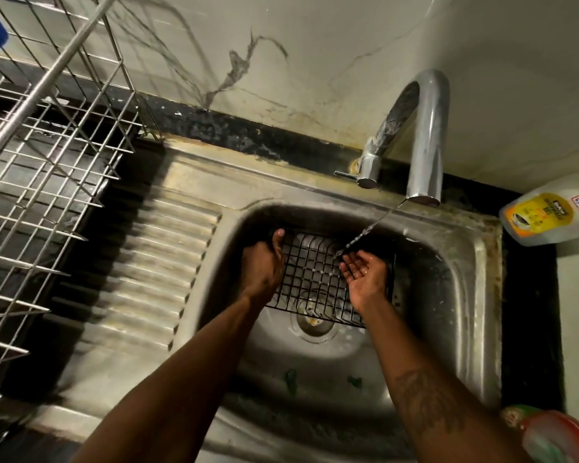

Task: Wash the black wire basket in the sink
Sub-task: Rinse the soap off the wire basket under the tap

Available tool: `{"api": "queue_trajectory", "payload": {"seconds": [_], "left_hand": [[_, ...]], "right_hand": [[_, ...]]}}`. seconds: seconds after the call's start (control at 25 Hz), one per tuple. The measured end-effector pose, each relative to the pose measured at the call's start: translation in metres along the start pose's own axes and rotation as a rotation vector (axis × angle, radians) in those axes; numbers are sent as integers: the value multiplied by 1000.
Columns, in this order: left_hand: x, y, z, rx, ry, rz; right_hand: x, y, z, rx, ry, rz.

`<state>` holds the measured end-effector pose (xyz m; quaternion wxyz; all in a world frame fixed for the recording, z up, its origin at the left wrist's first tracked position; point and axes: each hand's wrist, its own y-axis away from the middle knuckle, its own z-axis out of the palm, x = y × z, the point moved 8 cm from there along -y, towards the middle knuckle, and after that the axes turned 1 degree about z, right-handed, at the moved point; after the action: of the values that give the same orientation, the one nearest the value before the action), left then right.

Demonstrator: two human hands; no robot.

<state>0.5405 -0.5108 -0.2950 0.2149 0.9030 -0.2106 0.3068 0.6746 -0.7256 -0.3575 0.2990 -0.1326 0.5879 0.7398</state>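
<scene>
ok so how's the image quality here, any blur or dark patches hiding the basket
Head view only: dim overall, deep shadow in the sink hides the back edge of the basket; the drying rack and draining ridges at left are smeared by blur; lines bend toward the frame edges; the tap shows a bright sheen.

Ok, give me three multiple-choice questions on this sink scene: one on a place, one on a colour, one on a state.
1. Where is the bottle?
A) right of the sink
B) in the sink
C) on a shelf

2. What colour is the wire basket?
A) white
B) black
C) red

3. The tap is:
A) running
B) off
C) missing

Answers:
1 A, it lies past the sink's right rim.
2 B, its wires are black.
3 A, a stream runs from it toward the right hand.
</scene>
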Motion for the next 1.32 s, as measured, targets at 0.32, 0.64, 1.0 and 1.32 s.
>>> {"api": "queue_trajectory", "payload": {"seconds": [0.32,0.64,1.0,1.32], "left_hand": [[22,4,8,81,102,94],[43,3,45,-121,68,147],[28,-5,52,-143,136,146],[19,-5,29,-41,153,33]], "right_hand": [[54,9,43,-432,915,271],[25,-13,-2,-119,381,41],[9,-11,36,-153,535,0],[-7,-14,3,-218,752,155]]}}
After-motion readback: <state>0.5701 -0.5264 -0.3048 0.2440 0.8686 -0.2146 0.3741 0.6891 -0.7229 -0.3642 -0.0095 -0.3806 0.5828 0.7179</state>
